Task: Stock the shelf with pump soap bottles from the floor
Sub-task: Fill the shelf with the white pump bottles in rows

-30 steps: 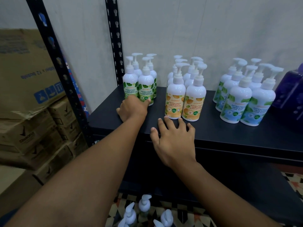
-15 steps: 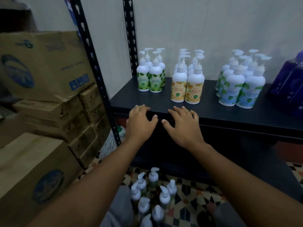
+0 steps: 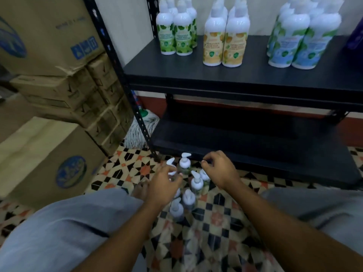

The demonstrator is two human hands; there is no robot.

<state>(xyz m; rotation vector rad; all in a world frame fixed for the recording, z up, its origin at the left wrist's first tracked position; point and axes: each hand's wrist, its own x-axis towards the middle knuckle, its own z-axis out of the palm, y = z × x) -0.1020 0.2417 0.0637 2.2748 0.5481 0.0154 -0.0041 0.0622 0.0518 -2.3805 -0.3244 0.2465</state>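
Observation:
Several white pump soap bottles stand in a cluster on the patterned floor tiles, in front of the black shelf. My left hand is low over the cluster's left side, fingers curled at a white pump head; whether it holds the pump is blurred. My right hand hovers over the right side of the cluster, its fingers loosely curled and holding nothing. On the upper board stand green-label bottles, orange-label bottles and blue-label bottles in groups.
Stacked cardboard boxes fill the left side beside the shelf's black upright. A mop head lies behind that post. The lower shelf board is dark and bare. A purple container shows at the right edge. My grey-clad knees flank the bottles.
Both hands left the upper shelf's front edge and dropped to the bottles on the floor. The view tilted down, so the shelf bottles now sit at the top.

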